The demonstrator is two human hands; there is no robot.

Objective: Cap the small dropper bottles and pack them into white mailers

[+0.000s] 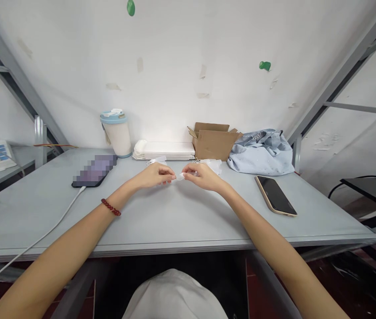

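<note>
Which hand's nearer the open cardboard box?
Right. The right hand is in front of the cardboard box, slightly left; the left hand is farther off, well left of it.

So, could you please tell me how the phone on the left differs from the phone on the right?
The left phone has a white cable running to it; the right phone shows none. The left phone's screen looks purplish, though partly pixelated; the right phone's is dark. The left phone has a black edge, the right phone a pale gold one. Both lie screen up on the grey table.
</note>
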